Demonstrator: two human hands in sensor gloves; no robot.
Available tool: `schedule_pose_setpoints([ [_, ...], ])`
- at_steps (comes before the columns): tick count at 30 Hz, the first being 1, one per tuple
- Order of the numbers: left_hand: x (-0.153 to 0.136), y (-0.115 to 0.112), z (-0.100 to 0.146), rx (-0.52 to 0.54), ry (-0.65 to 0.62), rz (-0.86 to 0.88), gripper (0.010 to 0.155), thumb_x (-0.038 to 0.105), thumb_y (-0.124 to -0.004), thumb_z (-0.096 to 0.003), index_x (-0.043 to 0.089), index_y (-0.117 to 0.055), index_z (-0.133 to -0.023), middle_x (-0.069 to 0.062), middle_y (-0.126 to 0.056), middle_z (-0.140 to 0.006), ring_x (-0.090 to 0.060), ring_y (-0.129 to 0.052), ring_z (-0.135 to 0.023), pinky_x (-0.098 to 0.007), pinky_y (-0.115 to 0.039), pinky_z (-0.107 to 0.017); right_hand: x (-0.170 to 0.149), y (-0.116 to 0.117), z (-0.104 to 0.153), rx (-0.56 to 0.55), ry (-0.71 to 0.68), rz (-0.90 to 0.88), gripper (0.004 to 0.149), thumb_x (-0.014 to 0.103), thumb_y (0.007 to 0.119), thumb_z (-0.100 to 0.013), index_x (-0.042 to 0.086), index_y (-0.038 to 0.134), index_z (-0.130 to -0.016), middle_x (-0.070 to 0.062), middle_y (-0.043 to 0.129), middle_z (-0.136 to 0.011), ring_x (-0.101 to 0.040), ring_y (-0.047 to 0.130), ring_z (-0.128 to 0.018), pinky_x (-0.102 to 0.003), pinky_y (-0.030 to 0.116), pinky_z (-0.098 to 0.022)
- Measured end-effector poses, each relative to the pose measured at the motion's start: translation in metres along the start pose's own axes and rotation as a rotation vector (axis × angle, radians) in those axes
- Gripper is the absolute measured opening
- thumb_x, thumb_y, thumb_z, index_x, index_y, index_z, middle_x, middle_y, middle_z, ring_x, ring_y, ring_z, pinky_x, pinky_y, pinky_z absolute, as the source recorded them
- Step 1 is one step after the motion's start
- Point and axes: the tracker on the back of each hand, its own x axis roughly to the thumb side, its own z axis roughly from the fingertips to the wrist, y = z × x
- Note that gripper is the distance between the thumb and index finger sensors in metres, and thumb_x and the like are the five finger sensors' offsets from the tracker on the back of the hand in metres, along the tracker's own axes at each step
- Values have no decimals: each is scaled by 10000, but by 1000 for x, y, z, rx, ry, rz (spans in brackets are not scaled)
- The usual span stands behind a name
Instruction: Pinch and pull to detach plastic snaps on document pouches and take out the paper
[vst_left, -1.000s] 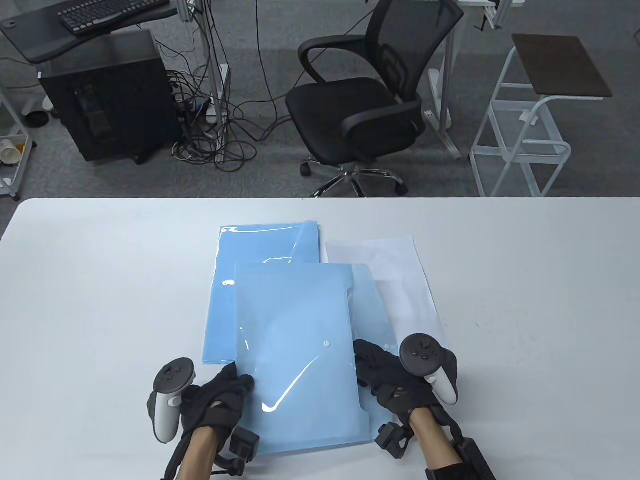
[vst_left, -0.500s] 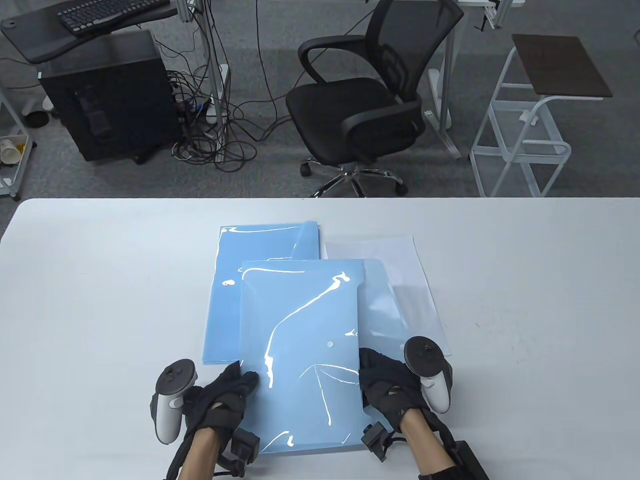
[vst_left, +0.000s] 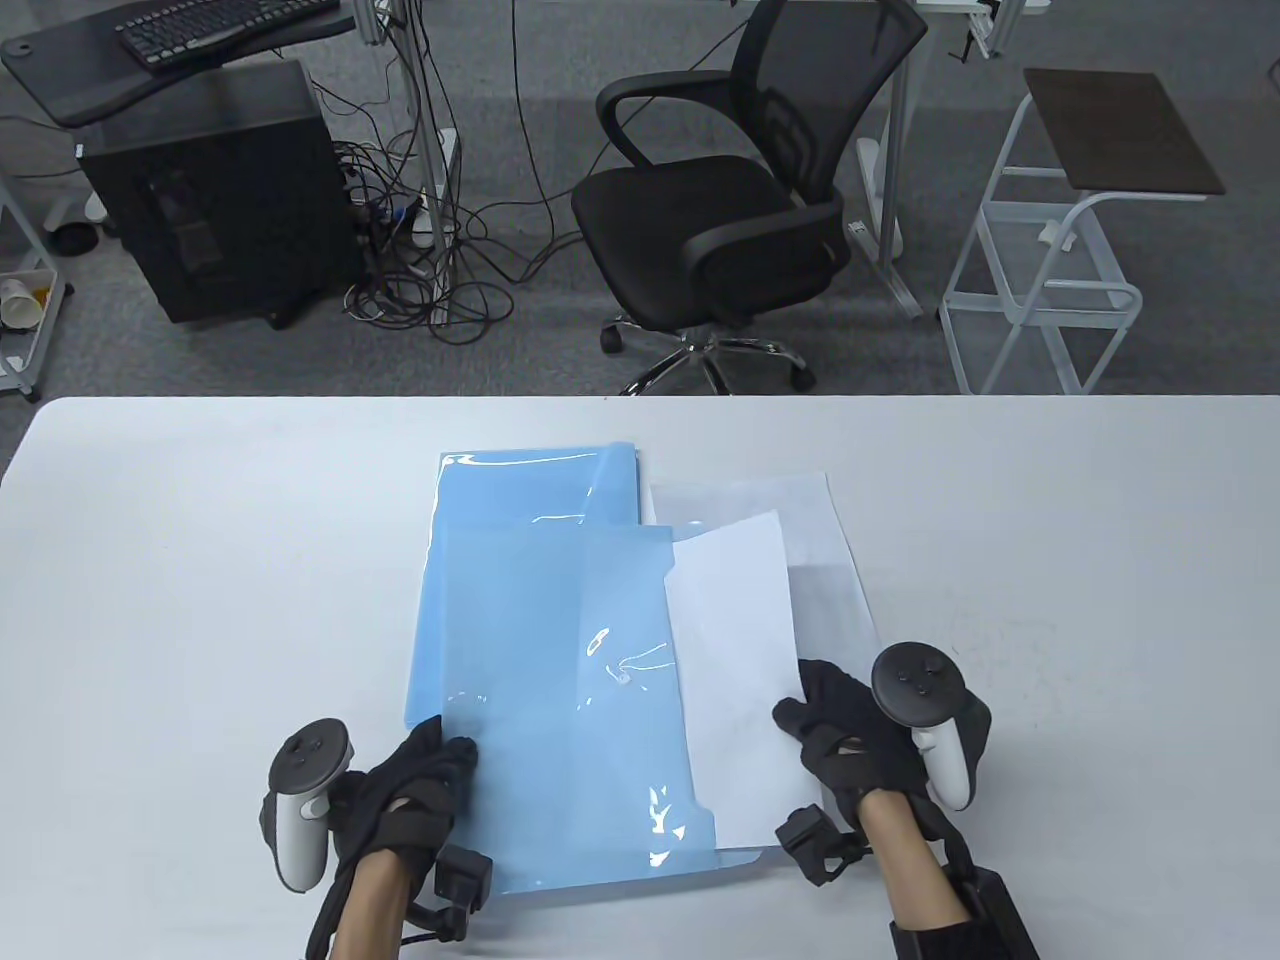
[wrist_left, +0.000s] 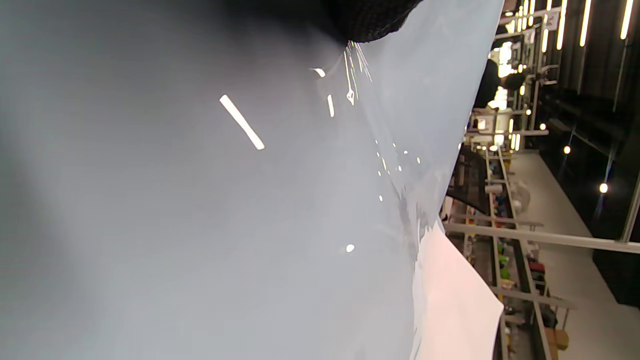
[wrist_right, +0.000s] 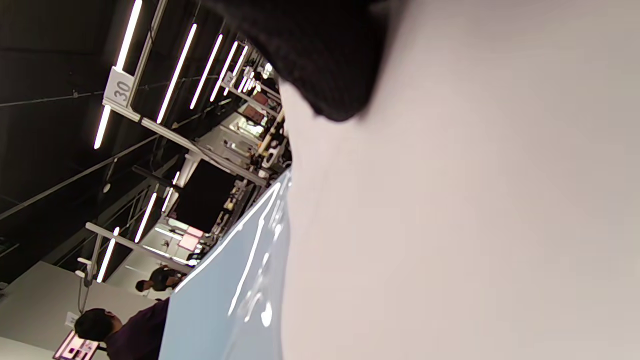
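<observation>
Now, taking the top blue pouch (vst_left: 560, 700) as the landmark: it lies on the white table (vst_left: 180, 560), largest thing in sight, near the table's front edge and overlapping a stack of other blue pouches (vst_left: 530, 490) that reaches out behind it toward the far side. A pile of white sheets (vst_left: 800, 520) rests on the table to the right of the pouch, partly under the sheet being drawn out. That sheet of paper (vst_left: 730, 660) sticks out of the pouch's right side, about half exposed, its far corner tilted away from the pouch edge. The left hand (vst_left: 415, 780) sits at the pouch's near left corner, fingers and thumb pinching the plastic there. The right hand (vst_left: 850, 745) is to the pouch's right, fingers clamped on the near right edge of the paper. The pouch's small round snap (vst_left: 624, 678) shows on its upper face near the middle, just left of the paper, surrounded by glare streaks.
</observation>
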Motion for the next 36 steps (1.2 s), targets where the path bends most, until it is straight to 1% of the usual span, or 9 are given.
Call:
schedule_pose_setpoints([
  [2,0,2,-1,12,6,8,475,243,-657,-587,145,-592,-1048,-43,-896,-875,-221,-1054,-556,-353,-917,-395,0,-15,0,-20,4,-1,494,135,844,-495,-13,743,-955,-216,1009,-744,-305,1076,-366,-441,935,-202],
  [8,-2,5,-1,29,48,-6,473,236,-665,-582,124,-611,-1038,-51,-910,-853,-216,-1061,-505,-344,-920,-360,-5,-73,2,-46,51,-37,473,120,809,-506,-5,745,-958,-221,997,-756,-321,1064,-397,-458,924,-233],
  [14,-2,4,0,16,71,13,474,233,-665,-581,117,-613,-1037,-51,-916,-839,-208,-1062,-471,-337,-921,-344,-20,-130,1,-188,79,-108,462,116,784,-511,26,748,-962,-208,986,-770,-329,1050,-426,-469,914,-257],
  [16,-1,4,0,14,71,13,473,233,-665,-581,116,-615,-1037,-51,-918,-836,-209,-1061,-468,-338,-921,-344,-27,-144,-2,-233,95,-116,458,117,772,-514,37,748,-964,-199,982,-774,-331,1044,-438,-473,911,-266],
  [19,-3,5,0,2,77,36,474,236,-662,-583,114,-611,-1038,-48,-918,-834,-206,-1060,-465,-337,-920,-345,-38,-156,-9,-271,119,-125,454,120,764,-515,56,751,-965,-188,977,-777,-333,1037,-450,-477,906,-277],
  [22,-3,6,-1,-11,81,46,474,237,-661,-583,112,-612,-1038,-46,-920,-830,-204,-1060,-462,-338,-919,-346,-50,-158,-21,-278,151,-127,456,129,763,-517,66,750,-969,-181,977,-778,-327,1035,-452,-477,903,-282],
  [25,-3,6,-1,-15,84,47,474,237,-660,-584,109,-611,-1038,-46,-920,-828,-204,-1059,-461,-338,-919,-347,-59,-148,-33,-244,148,-147,453,138,766,-520,72,752,-968,-172,981,-771,-319,1034,-442,-473,903,-274],
  [29,-3,5,-2,-26,86,47,474,239,-659,-585,106,-611,-1038,-44,-920,-827,-203,-1058,-461,-340,-918,-349,-64,-128,-52,-209,137,-148,449,158,774,-526,85,755,-969,-160,987,-763,-311,1034,-435,-467,903,-273],
  [36,-4,3,-4,-39,89,40,476,240,-658,-585,105,-610,-1038,-43,-922,-823,-204,-1058,-462,-343,-918,-350,-60,-89,-84,-120,116,-119,447,177,772,-531,84,755,-968,-148,993,-748,-305,1032,-425,-463,899,-264],
])
